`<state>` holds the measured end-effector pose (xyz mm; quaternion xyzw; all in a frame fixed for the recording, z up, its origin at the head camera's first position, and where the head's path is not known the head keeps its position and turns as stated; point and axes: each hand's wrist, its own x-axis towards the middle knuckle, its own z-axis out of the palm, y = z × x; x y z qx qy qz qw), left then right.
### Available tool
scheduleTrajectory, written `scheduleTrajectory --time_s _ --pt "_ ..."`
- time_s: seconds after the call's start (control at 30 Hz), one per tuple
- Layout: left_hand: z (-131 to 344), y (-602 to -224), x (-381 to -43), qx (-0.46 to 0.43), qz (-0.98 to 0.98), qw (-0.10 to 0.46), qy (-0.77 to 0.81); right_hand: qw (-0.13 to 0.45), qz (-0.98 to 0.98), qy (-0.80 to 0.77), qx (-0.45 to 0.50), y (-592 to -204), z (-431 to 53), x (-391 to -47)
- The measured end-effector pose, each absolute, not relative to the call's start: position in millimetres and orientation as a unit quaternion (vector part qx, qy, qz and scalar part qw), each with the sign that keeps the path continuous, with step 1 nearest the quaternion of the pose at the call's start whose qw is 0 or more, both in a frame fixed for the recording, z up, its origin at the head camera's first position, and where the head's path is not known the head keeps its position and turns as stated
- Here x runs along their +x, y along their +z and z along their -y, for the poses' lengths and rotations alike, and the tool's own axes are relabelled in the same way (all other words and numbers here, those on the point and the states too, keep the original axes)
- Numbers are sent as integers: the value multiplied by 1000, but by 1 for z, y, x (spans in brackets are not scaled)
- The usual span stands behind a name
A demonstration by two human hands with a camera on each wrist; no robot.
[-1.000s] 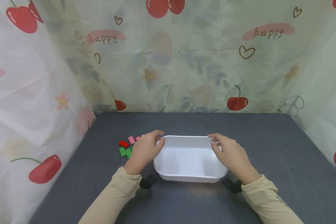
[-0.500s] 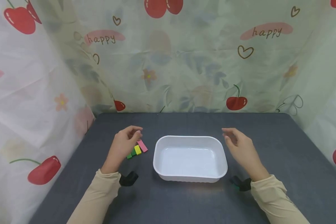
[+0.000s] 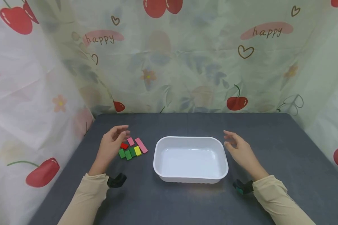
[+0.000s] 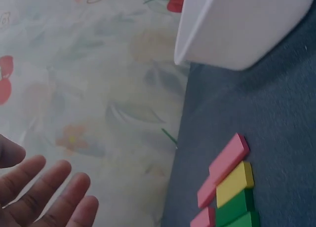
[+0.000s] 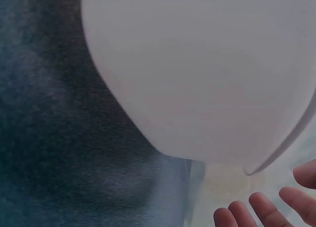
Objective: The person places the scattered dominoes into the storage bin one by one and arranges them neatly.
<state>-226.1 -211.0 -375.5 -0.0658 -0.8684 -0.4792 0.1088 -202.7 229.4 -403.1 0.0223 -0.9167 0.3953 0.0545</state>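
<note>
A white rectangular plastic tub [image 3: 191, 179] with rounded corners stands on the dark table, nothing inside it. To its left lies a group of small flat blocks: a long pink block [image 3: 141, 145], a yellow block [image 3: 137, 151], several green ones, a red block [image 3: 124, 146] and a shorter pink block [image 3: 130, 141]. My left hand [image 3: 110, 145] hovers just left of these blocks, fingers loosely bent and holding nothing. Off the tub's right side my right hand [image 3: 240, 151] is held in the air with relaxed fingers; its fingertips [image 5: 262, 207] appear near the tub's wall in the right wrist view.
A dark grey cloth covers the table [image 3: 191, 206]. Behind it and along both sides hangs a pale curtain [image 3: 186, 62] printed with cherries and flowers. Black straps with small devices [image 3: 116, 180] sit at both wrists.
Both hands have come away from the tub's rim. The left hand moved left past the blocks, uncovering them; the right moved a little right. The tub stays in place.
</note>
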Motion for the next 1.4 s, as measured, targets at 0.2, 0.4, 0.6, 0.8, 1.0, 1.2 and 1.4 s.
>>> scheduleTrajectory --time_s 0.2,0.4,0.6,0.8,1.0,1.2,1.4 --pt "226 -384 -232 -65 853 136 -500 29 903 428 20 -408 -231 -203" --pt "241 -396 -240 -49 841 133 -522 12 893 448 30 -410 -233 -200" --pt "257 -408 -245 -17 843 108 -526 -18 896 444 24 -412 -235 -201" --pt "270 -417 -246 13 862 72 -501 -47 891 451 13 -414 -235 -201" --pt "280 -424 -244 22 871 11 -491 -62 884 463 15 -415 -234 -201" --pt "283 -432 -245 16 875 -54 -481 -71 884 461 8 -414 -233 -201" --pt "282 -441 -248 29 887 -84 -454 -79 882 465 -8 -415 -232 -202"
